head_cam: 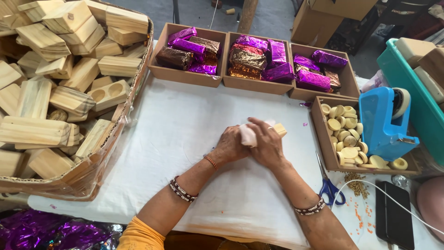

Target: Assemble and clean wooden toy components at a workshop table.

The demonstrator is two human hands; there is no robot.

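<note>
White cloth-covered worktable (185,120), head view looking down. Near to far:

- Bottom left of frame: crumpled purple foil sheets (41,234), partly under the table edge.
- Bottom right: black phone (394,215) with a white cable (370,185) running to it, blue-handled scissors (327,184) just beside, scattered grains near them.
- Centre: left hand (230,146) and right hand (266,141) pressed together on the cloth. Both have fingers curled around one small pale wooden block (280,130), partly wrapped in white paper or cloth; only its corner shows past the right fingers. Block is at frame centre, resting on or just above the table; can't tell which. Beaded bracelets on both wrists.
- Right: open cardboard tray of round cream-coloured discs (344,134), with a blue tape dispenser (384,122) sitting on its right edge. Teal plastic crate (407,81) at the far right edge.
- Left: large cardboard carton lined with clear film (99,162), heaped with bare pale wooden blocks, some with round recesses.
- Top centre: three shallow cardboard boxes (256,85) side by side, touching, each holding foil-wrapped blocks in purple and bronze (277,71).
- Top right, beyond the table: brown cardboard cartons (323,21) on the floor.
</note>
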